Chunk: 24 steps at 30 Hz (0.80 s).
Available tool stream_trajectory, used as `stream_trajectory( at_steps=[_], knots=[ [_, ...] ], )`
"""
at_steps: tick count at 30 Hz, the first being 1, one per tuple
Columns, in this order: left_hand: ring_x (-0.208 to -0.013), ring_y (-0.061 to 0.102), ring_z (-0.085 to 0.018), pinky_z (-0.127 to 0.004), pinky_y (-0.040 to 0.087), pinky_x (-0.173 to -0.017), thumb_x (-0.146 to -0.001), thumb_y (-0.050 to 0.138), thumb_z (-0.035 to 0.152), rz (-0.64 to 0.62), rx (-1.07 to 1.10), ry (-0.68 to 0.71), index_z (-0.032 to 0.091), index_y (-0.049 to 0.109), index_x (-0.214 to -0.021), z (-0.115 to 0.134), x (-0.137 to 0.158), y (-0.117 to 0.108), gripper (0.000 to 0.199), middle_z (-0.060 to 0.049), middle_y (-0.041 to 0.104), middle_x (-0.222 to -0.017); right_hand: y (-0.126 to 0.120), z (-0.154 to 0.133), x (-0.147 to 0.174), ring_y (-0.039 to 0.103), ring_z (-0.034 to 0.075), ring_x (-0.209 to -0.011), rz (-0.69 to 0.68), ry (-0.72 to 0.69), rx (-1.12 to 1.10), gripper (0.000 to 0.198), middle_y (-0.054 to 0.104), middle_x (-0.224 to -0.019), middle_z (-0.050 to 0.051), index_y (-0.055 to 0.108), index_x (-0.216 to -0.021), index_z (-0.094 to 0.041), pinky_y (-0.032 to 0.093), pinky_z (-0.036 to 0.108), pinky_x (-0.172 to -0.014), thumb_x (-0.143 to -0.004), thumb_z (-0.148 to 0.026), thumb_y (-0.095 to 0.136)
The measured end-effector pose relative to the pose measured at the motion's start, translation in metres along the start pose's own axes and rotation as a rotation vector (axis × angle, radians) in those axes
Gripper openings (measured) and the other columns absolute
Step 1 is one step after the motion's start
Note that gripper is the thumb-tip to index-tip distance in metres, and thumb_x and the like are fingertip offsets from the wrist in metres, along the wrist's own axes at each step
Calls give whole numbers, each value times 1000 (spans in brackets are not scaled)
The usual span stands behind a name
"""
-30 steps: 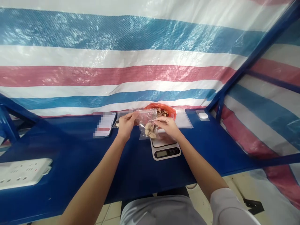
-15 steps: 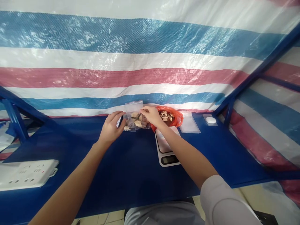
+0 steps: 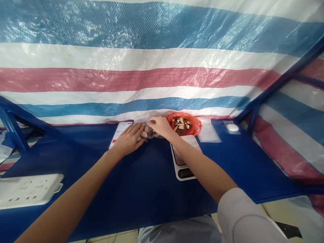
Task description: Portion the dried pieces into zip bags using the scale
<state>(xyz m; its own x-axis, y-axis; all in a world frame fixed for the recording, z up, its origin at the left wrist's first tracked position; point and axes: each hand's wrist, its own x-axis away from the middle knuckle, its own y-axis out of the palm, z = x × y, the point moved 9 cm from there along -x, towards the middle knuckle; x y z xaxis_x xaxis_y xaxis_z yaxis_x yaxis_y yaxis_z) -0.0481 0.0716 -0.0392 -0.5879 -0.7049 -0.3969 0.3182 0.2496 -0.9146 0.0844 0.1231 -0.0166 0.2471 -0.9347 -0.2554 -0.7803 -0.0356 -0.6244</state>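
My left hand (image 3: 130, 138) lies over the left part of several clear zip bags (image 3: 145, 132) filled with pale dried slices, its fingers stretched out. At the upper right of these bags my right hand (image 3: 160, 126) has thumb and fingers pinched together on the plastic of one bag. To the left of my left hand a phone (image 3: 118, 131) rests face up on the table, showing a timer-like screen; my hand covers part of it. Beside my right wrist an open red plastic bag (image 3: 196, 125) holds dried slices (image 3: 181, 124).
A white kitchen scale (image 3: 178, 158) sits under my right forearm, its display dark. Flat clear bags (image 3: 209, 131) and a white round object (image 3: 232, 127) on a small bag lie rightward. A power strip (image 3: 30, 189) occupies the left of the blue table (image 3: 141, 189); a striped sheet (image 3: 152, 79) hangs behind.
The phone, earlier tilted in my left hand, now lies on the table. My left hand has let go of it and moved right onto the bags. The scale's display has gone dark.
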Motion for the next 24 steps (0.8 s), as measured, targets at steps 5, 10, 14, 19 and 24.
stream_trajectory(
  at_steps=[5, 10, 14, 19, 24],
  knots=[
    [-142, 49, -39, -60, 36, -119, -95, 49, 45, -66, -1, 3, 14, 54, -145, -5, -1, 7, 58, -21, 56, -148, 5, -14, 37, 67, 28, -119, -129, -157, 361, 36, 69, -135, 10, 67, -130, -21, 52, 41, -102, -100, -27, 50],
    [-148, 38, -41, -58, 35, -120, -92, 54, 52, -210, 6, 70, 11, 42, -154, -11, -1, 19, 76, -23, 41, -160, 26, -14, 59, 55, 27, -136, -168, -324, 525, 40, 60, -146, 12, 62, -138, -19, 42, 43, -118, -101, -24, 48],
    [-146, 42, -40, -56, 39, -118, -95, 51, 42, -200, 27, 114, 11, 45, -151, -13, -3, 20, 64, -23, 43, -158, 30, -10, 61, 51, 30, -139, -177, -366, 567, 43, 58, -147, 16, 60, -140, -15, 40, 45, -120, -99, -23, 53],
    [-141, 49, -39, -55, 43, -116, -98, 48, 37, -110, -15, 69, 12, 50, -146, -14, -8, 21, 54, -23, 51, -152, 28, -8, 60, 51, 30, -141, -172, -400, 606, 46, 58, -148, 15, 58, -143, -15, 38, 46, -122, -98, -24, 55],
    [-139, 51, -40, -57, 43, -114, -98, 49, 44, -77, -7, 28, 12, 53, -144, -13, -12, 20, 56, -23, 53, -150, 27, -6, 58, 51, 31, -140, -156, -417, 598, 46, 60, -145, 17, 58, -142, -11, 35, 47, -123, -98, -23, 55]
  ],
)
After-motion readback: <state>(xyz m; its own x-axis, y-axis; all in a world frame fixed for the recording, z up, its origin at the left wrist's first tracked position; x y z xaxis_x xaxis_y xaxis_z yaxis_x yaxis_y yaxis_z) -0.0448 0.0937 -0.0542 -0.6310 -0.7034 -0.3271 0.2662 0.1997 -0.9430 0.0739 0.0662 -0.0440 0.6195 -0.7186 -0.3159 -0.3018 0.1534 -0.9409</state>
